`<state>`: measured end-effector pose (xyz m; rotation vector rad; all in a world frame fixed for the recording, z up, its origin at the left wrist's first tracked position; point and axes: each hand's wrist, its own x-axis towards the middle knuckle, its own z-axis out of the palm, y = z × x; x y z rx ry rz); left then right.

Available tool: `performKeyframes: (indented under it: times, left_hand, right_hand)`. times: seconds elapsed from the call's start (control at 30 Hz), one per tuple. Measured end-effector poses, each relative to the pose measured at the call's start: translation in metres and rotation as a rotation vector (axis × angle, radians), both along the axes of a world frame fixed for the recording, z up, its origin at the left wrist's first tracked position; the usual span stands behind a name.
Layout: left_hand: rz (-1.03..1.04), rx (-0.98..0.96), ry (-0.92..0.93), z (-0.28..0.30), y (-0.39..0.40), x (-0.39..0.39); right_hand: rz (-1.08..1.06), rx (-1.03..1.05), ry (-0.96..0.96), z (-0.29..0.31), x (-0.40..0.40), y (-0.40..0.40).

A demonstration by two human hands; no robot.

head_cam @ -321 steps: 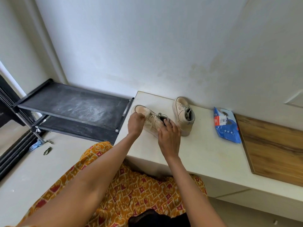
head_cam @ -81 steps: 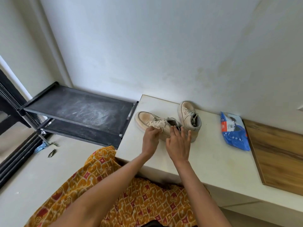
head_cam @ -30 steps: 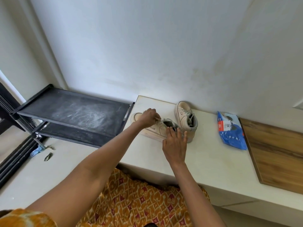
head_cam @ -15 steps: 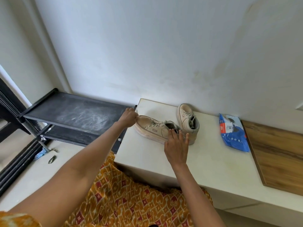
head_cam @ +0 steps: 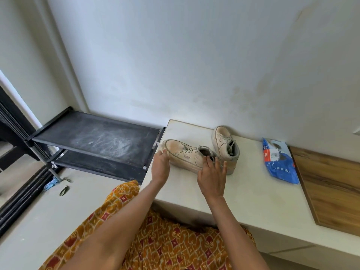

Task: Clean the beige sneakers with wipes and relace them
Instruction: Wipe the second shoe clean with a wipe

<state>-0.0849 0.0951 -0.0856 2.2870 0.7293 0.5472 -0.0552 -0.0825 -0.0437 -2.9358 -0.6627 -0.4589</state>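
A: Where is the near sneaker (head_cam: 187,155)?
B: Lying along the white tabletop (head_cam: 253,193), toe toward the black rack (head_cam: 93,139), its heel just beside the second sneaker (head_cam: 226,147), which stands by the wall. The blue wipes pack (head_cam: 278,162) lies apart to the right.

A: And each grip?
B: The left hand (head_cam: 160,166) touches the toe, fingers fairly straight, nothing clamped. The right hand (head_cam: 212,175) rests flat against the heel side, fingers apart.

A: How will it handle?
B: Light, I judge, with a soft upper and a stiff sole; toe and heel are the sound holds, since the laces would slip.

A: Different from half a second ago?
B: The left hand has dropped from over the toe tip to its near side; the right stays at the heel.
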Motion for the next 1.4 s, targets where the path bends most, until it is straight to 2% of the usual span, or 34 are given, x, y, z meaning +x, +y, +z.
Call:
performKeyframes:
  times: [0.13, 0.27, 0.33, 0.43, 0.53, 0.63, 0.73, 0.83, 0.97, 1.17, 1.4]
  left_hand:
    - [-0.076, 0.098, -0.063, -0.012, -0.023, -0.016]
    - [-0.145, 0.173, -0.106, -0.013, -0.01, -0.022]
    - [-0.041, 0.062, -0.16, -0.006, 0.003, -0.016]
    - [0.189, -0.246, -0.177, 0.012, 0.023, 0.001]
    - [0.202, -0.43, -0.201, 0.023, 0.03, 0.015]
    - [0.224, -0.523, -0.221, 0.028, 0.018, 0.024]
    - [0.227, -0.438, -0.191, 0.027, 0.003, 0.026]
    - [0.226, -0.334, -0.124, 0.019, -0.004, 0.027]
    - [0.225, -0.295, -0.124, 0.02, -0.014, 0.026]
    - [0.043, -0.149, -0.182, 0.024, -0.031, 0.027]
    - [-0.085, -0.2, -0.349, 0.027, -0.041, 0.0]
  right_hand:
    - [0.007, -0.011, 0.001, 0.001, 0.0, -0.001]
    - [0.019, 0.001, 0.01, 0.004, -0.001, -0.001]
    - [0.019, 0.011, 0.01, 0.004, -0.001, -0.001]
    - [0.03, 0.049, -0.013, 0.003, 0.002, -0.004]
    - [0.067, 0.15, -0.03, 0.006, 0.004, -0.012]
    - [-0.042, 0.339, 0.061, 0.008, 0.004, -0.024]
    - [-0.142, 0.531, 0.279, 0.009, 0.004, -0.03]
    - [-0.122, 0.593, 0.398, 0.011, 0.003, -0.03]
    - [-0.138, 0.639, 0.371, 0.012, -0.012, -0.027]
    - [-0.038, 0.646, 0.336, 0.003, -0.039, -0.013]
    - [-0.016, 0.615, 0.246, 0.014, -0.049, -0.001]
